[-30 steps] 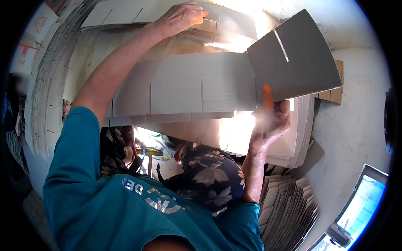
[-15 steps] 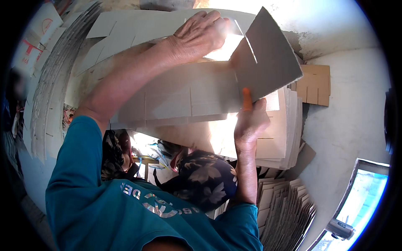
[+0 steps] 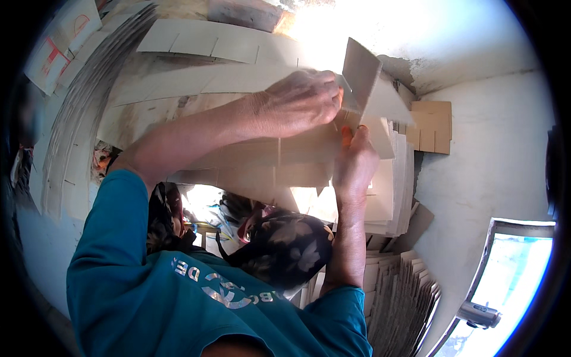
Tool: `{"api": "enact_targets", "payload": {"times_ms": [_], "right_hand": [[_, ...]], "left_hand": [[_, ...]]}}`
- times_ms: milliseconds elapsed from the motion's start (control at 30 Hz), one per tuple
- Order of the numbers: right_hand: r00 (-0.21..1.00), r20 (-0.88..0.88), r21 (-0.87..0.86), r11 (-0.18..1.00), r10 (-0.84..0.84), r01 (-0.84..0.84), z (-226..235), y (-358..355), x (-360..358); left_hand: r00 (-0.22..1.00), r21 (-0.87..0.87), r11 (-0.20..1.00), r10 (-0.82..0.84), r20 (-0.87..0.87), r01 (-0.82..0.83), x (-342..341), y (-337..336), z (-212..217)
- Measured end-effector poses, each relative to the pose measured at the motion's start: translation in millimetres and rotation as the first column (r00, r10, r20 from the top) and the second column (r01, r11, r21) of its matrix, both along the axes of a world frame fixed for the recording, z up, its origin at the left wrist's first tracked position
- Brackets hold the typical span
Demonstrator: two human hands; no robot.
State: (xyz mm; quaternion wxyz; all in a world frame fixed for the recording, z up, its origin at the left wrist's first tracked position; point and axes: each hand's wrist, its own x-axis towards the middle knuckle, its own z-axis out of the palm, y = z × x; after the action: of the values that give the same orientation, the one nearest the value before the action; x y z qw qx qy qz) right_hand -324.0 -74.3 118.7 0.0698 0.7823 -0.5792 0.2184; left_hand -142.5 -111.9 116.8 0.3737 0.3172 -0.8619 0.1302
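In front of me a long grey cardboard divider strip (image 3: pixel 309 149) with cut slits stretches from left to right. A shorter cardboard piece (image 3: pixel 361 71) stands upright at its right end, seen at a steep angle. My right hand (image 3: pixel 355 163) pinches the cardboard from below where the two pieces meet, thumb and finger on it. Just above and to the left, my left hand (image 3: pixel 303 104) is closed, its fingertips against the cardboard by the upright piece. The left fingers' exact hold is partly hidden by the hand, and bright glare blurs the edges.
Slotted cardboard strips (image 3: pixel 202 40) lie across the far side of the work surface. A tall stack of cardboard edges (image 3: pixel 89 101) is at left. More sheets (image 3: pixel 401 190) are piled to the right, with another stack (image 3: pixel 401 297) below. A white wall (image 3: pixel 482 160) bounds the right.
My left hand has come down and nearer to my right hand. The upright cardboard piece has turned to a narrower angle and shifted slightly left and down.
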Motion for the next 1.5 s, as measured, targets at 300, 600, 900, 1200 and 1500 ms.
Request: {"api": "enact_targets", "payload": {"times_ms": [300,600,900,1200,1500], "right_hand": [[0.923,-0.326,0.448,0.893,0.206,-0.041,11.5,-47.4,22.2],[0.895,0.437,0.684,0.681,-0.093,-0.264,-46.2,-74.8,-32.5],[0.820,-0.282,-0.050,0.861,-0.499,0.506,-97.0,10.9,-215.2],[0.808,-0.430,-0.008,0.897,-0.403,0.442,-148.3,21.3,-272.4],[0.805,-0.302,-0.025,0.849,-0.510,0.528,-119.9,13.9,-276.1]], "left_hand": [[0.965,0.708,0.655,0.173,0.199,-0.264,27.8,1.0,3.3],[0.906,0.700,0.588,0.156,0.394,-0.406,44.8,47.3,-55.3],[0.930,0.562,0.745,0.337,0.149,-0.360,43.7,65.6,-59.0],[0.954,0.555,0.776,0.239,0.182,-0.300,51.0,109.6,-61.3],[0.924,0.595,0.722,0.168,0.344,-0.353,66.1,110.6,-65.3]]}}
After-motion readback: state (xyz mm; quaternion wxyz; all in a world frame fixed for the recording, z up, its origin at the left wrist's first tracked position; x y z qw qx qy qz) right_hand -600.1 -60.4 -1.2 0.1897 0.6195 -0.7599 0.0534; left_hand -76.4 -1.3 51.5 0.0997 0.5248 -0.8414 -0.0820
